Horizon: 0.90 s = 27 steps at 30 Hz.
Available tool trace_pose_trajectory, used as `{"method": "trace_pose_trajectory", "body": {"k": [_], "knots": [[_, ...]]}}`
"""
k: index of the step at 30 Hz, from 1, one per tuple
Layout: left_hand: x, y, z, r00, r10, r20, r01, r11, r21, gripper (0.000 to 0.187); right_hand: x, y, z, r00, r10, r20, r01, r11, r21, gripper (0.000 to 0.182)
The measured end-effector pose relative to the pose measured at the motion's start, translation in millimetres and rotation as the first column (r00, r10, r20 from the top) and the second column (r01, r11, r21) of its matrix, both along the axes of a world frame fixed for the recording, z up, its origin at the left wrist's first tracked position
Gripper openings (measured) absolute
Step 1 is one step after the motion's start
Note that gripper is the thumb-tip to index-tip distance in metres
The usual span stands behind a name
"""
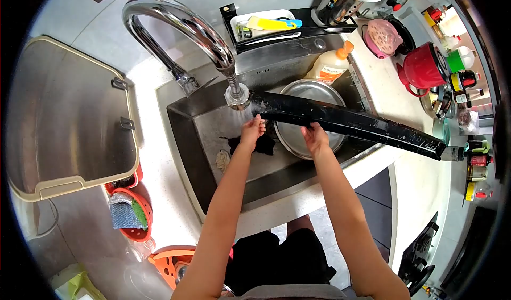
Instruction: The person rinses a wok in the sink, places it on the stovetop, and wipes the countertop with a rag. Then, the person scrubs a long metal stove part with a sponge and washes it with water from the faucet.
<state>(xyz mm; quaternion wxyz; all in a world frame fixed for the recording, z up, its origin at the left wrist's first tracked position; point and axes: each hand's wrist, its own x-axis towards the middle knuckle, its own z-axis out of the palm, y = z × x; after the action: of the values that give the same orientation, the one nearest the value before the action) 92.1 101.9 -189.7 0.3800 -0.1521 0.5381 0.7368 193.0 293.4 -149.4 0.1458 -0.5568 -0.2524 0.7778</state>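
A long, scuffed black panel with a raised lip lies slantwise across the sink, its right end reaching over the counter. My left hand is closed at the panel's lower edge near its left end, just below the faucet head. Farther right, my right hand grips the same edge, some of its fingers hidden. Water seems to spray from the faucet beside the panel's left end. Under the panel sits a round metal basin. A dark cloth and a pale crumpled cloth lie on the sink floor.
An orange-capped bottle stands in the sink's back corner. Behind is a black rack with a white tray. A red pot and several bottles line the right. On the left are a metal lid and a red basket.
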Motion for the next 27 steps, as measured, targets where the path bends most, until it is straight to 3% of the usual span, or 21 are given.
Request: {"method": "trace_pose_trajectory", "body": {"k": [4,7,8,11,13,16,17,19,24,26,27], "knots": [[0,-4,2,0.999,-0.042,0.000,0.042,0.997,0.072,0.037,-9,7,14,0.998,0.042,-0.054,-0.043,0.999,-0.017,0.021],[7,-12,18,0.994,0.073,0.080,-0.088,0.976,0.200,0.038,-15,12,10,0.992,0.127,0.002,-0.127,0.990,-0.063,0.022],[9,-16,10,0.969,0.192,0.155,-0.235,0.909,0.345,0.032,-16,11,7,0.993,0.115,0.002,-0.114,0.991,-0.063,0.022],[7,-17,19,0.854,0.444,0.271,-0.518,0.773,0.367,0.028,-14,0,-1,0.998,0.050,-0.044,-0.053,0.996,-0.070,0.024],[6,-19,21,0.837,0.459,0.296,-0.544,0.755,0.367,0.029,-8,-11,-2,0.991,-0.028,-0.129,0.017,0.996,-0.083,0.028],[8,-22,33,0.827,0.426,0.366,-0.555,0.725,0.408,0.031,-3,-42,6,0.997,-0.010,-0.072,0.001,0.993,-0.120,0.032],[8,-22,40,0.827,0.404,0.392,-0.553,0.713,0.431,0.032,-3,-52,-8,0.993,0.111,-0.051,-0.117,0.980,-0.162,0.033],[8,-25,43,0.846,0.362,0.391,-0.527,0.683,0.506,0.031,-17,-82,15,0.904,0.418,-0.091,-0.424,0.903,-0.067,0.033],[2,-30,50,0.894,0.285,0.345,-0.442,0.689,0.575,0.032,-63,-125,35,0.798,0.427,-0.424,-0.477,0.879,-0.013,0.020],[0,-40,46,0.942,0.198,0.272,-0.333,0.667,0.667,0.033,-73,-136,34,0.829,0.383,-0.408,-0.431,0.902,-0.029,0.020],[-2,-42,47,0.938,0.221,0.268,-0.343,0.710,0.615,0.033,-77,-138,31,0.842,0.364,-0.399,-0.411,0.911,-0.034,0.020]]}}
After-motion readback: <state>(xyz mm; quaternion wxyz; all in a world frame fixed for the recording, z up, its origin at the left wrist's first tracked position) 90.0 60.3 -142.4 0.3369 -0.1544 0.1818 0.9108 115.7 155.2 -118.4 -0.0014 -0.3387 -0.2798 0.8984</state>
